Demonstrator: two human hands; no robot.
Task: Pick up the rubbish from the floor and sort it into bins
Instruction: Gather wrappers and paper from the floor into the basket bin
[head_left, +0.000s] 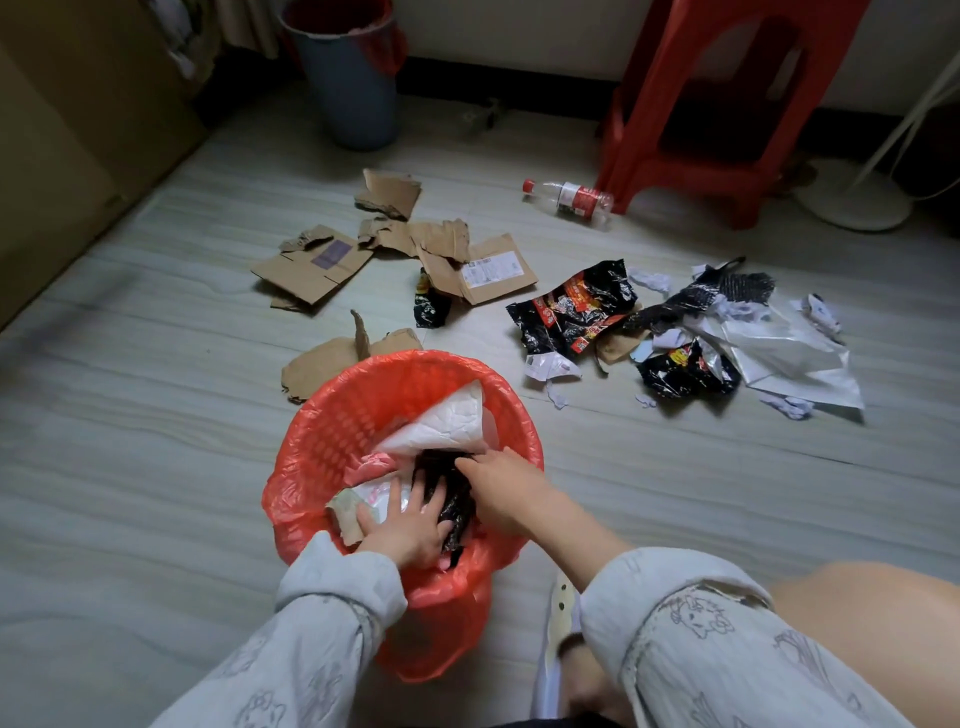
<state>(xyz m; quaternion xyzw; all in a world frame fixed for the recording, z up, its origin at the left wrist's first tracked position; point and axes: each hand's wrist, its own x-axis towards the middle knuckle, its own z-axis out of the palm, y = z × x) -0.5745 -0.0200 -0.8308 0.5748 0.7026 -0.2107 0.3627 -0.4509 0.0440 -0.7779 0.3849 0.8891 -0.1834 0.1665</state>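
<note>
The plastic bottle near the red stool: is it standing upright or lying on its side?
Lying on its side. The plastic bottle rests lengthwise on the floor, red cap pointing left, beside the red stool.

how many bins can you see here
2: a red-lined bin near the person, both hands inside it, and a grey bin with a red liner by the far wall. Others may be out of frame.

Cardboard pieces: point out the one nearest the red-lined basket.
The torn piece touching the basket rim's far-left side; the other cardboard lies farther away, toward the grey bin.
</note>
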